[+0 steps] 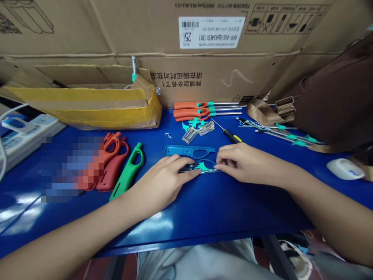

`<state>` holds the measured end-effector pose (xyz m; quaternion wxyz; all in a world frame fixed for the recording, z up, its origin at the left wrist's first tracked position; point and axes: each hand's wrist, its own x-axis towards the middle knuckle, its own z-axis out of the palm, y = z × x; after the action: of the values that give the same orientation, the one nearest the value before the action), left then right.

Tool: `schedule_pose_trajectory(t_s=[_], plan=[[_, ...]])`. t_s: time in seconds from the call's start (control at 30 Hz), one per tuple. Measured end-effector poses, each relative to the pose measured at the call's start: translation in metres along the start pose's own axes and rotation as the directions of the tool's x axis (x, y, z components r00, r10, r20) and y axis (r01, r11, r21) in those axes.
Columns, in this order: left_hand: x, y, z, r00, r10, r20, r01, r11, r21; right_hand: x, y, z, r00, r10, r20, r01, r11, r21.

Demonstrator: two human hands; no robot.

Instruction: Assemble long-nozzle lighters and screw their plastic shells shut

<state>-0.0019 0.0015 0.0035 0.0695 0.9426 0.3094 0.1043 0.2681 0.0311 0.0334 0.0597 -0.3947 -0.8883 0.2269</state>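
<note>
On the blue table, a blue half-casing of a lighter [217, 171] lies under my hands, with a green trigger [202, 166] and dark parts inside it. My left hand [169, 177] grips its handle end, thumb and fingers closed on the part; the palm hides much of it. At the casing's right end, my right hand [244, 163] pinches a thin pale wire [208, 170] between thumb and fingertips. Just behind lies the matching blue half-casing [183, 150], open side up. Clear fuel tanks [190, 135] and more green triggers [196, 123] sit farther back.
Orange lighters [190, 112] lie by a large carton [116, 31]. A screwdriver [231, 135] rests behind my right hand. Metal rods with wires [279, 130] are at right, near a white mouse [345, 168]. Green [128, 171] and red casings [112, 171], a yellow-taped box [116, 112] and power strip [29, 136] stand left.
</note>
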Motion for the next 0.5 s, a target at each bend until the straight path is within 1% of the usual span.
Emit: schedule_pose_trajectory(t_s=[0.23,0.4,0.5], plan=[[-0.0002,0.0007,-0.0008,1.0,0.011,-0.023,-0.012,1.0,-0.013,0.0032,0.0025,0.0025,1.0,0.01,0.008,-0.01,1.0,0.007],[0.0,-0.0008,0.0006,0.999,0.007,-0.048,-0.008,1.0,-0.028,0.0028,0.001,0.0028,1.0,-0.009,0.0,0.009,1.0,-0.02],[-0.0001,-0.0022,0.0024,0.997,0.007,-0.071,-0.01,1.0,-0.03,0.0023,0.0034,0.0022,0.999,-0.022,-0.039,0.022,1.0,-0.008]])
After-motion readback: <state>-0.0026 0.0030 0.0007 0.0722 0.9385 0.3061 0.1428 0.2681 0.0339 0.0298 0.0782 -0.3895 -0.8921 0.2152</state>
